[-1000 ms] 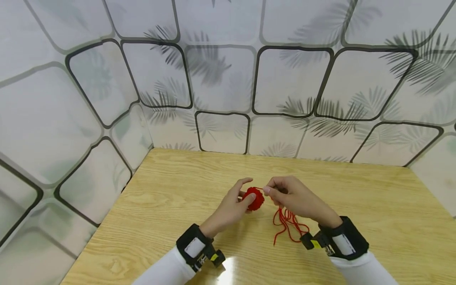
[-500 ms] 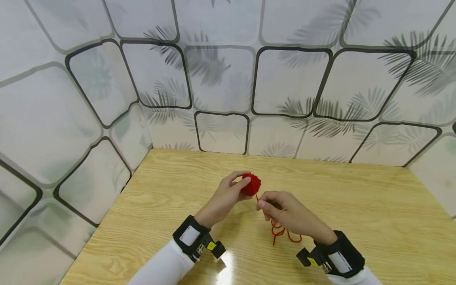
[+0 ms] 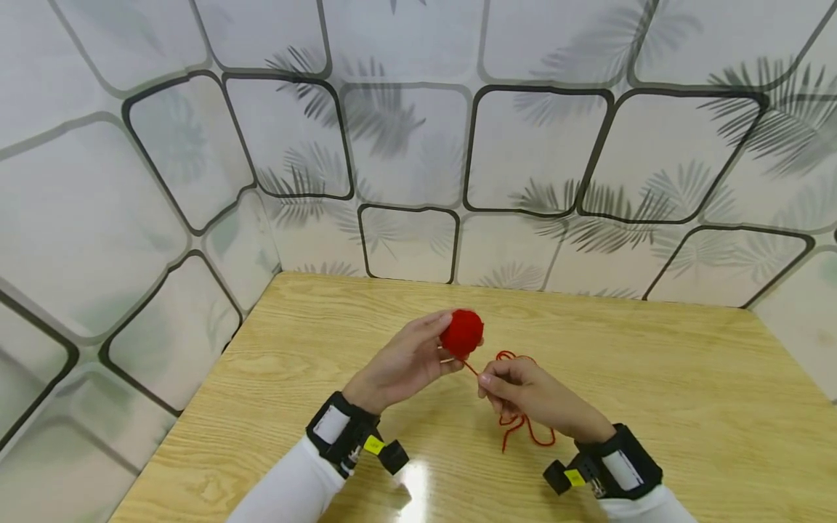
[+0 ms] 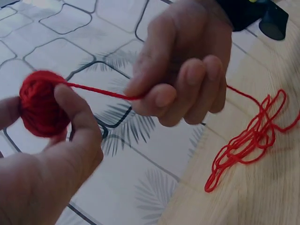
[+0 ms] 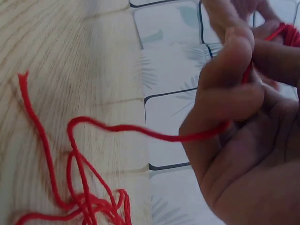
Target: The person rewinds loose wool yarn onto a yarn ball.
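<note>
A small ball of red yarn (image 3: 463, 332) is held up above the table by my left hand (image 3: 405, 359). Thumb and fingers grip it from its sides, as the left wrist view shows with the wound ball (image 4: 43, 105). My right hand (image 3: 532, 392), lower and to the right, pinches the strand (image 4: 101, 91) that runs taut from the ball. Past the pinch, the yarn passes through the right palm and out behind the hand. Its slack tail (image 4: 248, 136) lies in loose loops on the table, and a cut end (image 5: 23, 77) shows in the right wrist view.
The light wood table (image 3: 327, 319) spreads under both hands. A patterned wall covering (image 3: 412, 240) with leaves and dark outlines stands behind it and on the left. Each wrist wears a black strap with a small camera, such as the right one (image 3: 617, 465).
The ball has risen and turned in my left hand. My right hand has drawn down from beside the ball, so the taut strand now slopes down to the right.
</note>
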The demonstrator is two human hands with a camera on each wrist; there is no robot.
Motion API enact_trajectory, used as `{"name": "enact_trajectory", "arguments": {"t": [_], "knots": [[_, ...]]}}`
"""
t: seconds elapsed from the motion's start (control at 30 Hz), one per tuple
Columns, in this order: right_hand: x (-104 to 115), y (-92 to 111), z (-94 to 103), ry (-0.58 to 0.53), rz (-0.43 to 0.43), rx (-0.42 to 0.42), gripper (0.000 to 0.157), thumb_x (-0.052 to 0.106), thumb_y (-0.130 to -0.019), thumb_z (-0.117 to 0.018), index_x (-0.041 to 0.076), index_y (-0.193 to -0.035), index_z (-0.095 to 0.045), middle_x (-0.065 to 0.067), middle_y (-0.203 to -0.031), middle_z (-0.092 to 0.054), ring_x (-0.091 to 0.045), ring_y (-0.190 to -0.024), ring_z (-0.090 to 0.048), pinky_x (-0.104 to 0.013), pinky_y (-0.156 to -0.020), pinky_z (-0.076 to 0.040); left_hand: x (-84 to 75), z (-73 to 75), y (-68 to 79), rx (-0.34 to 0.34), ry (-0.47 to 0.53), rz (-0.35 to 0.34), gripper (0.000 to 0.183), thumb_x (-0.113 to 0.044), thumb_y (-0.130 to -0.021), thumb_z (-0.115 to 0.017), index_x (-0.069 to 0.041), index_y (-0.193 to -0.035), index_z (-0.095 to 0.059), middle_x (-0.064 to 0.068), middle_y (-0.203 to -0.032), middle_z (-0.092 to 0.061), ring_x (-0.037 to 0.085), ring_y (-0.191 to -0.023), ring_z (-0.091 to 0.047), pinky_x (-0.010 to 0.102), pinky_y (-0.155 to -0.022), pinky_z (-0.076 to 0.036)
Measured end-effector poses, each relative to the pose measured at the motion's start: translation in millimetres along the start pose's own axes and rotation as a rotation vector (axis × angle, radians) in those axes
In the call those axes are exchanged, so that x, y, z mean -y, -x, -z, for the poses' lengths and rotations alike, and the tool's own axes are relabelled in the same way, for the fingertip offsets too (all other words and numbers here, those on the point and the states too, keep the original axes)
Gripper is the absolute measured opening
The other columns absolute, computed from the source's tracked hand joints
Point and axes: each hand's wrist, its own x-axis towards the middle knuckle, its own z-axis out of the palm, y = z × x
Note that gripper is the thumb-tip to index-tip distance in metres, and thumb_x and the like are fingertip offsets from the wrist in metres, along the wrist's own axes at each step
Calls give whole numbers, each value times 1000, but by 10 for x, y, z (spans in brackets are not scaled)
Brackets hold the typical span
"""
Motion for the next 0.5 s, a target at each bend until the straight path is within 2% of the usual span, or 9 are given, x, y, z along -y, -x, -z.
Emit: {"name": "enact_trajectory", "arguments": {"t": [0.1,0.27,0.43,0.5], "knots": [[-20,-19,34,4,-52,-89,34,38,-93,-50,4,-95,-57,-11,-73,-48,-19,-63,-46,-31,-54,-41,-44,-13,37,64,-21,13,49,-30,-94,-51,-1,-133,-42,13,-123,-50,20,-100,-50,30,-81,-43],[-16,-54,87,-33,-118,-244,36,40,-91,-53,4,-92,-56,-11,-72,-46,-19,-61,-42,-27,-50,-34,-104,-42,104,142,-153,57,51,-26,-91,-56,-2,-134,-43,17,-133,-44,26,-107,-52,32,-81,-45],[63,-63,132,-124,-115,-349,46,44,-90,-53,-2,-87,-51,-10,-68,-39,-18,-58,-37,-27,-52,-31,-109,-76,146,219,-390,101,45,-22,-91,-58,-5,-131,-48,15,-126,-51,30,-109,-54,42,-83,-47],[108,-58,150,-159,-103,-367,50,45,-89,-53,-4,-85,-48,-9,-67,-37,-19,-57,-36,-28,-53,-30,-92,-91,143,226,-531,93,41,-22,-90,-58,-9,-128,-51,11,-121,-55,27,-105,-57,42,-82,-47]]}}
